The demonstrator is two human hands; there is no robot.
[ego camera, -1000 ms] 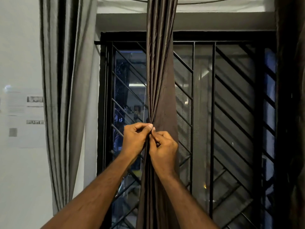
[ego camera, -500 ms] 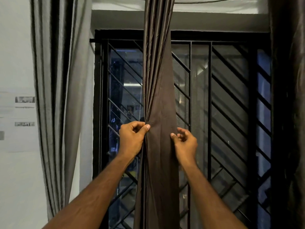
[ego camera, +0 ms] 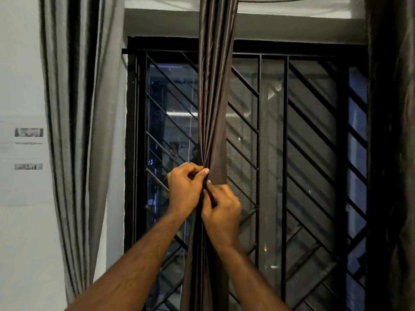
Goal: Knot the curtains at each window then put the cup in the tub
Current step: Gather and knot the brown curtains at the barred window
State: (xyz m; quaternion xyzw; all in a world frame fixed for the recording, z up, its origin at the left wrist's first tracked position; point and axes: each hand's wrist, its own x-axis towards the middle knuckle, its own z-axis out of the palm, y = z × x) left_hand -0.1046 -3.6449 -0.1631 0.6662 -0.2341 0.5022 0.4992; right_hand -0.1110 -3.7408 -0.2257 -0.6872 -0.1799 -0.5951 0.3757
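Curtains are what the work concerns: the brown curtain hangs gathered at the frame's centre, in front of the barred window. It is pinched at its folds by the left hand, fingers curled onto the cloth, and the right hand, at about 4 o'clock from the left, is likewise clamped on the gathered fabric. No knot is seen yet. The grey curtain, at 9 o'clock, hangs unknotted. Neither cup nor tub is visible, so most of the task appears to remain.

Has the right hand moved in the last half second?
Yes. The right hand came left across the window grille, back onto the brown curtain beside the left hand.
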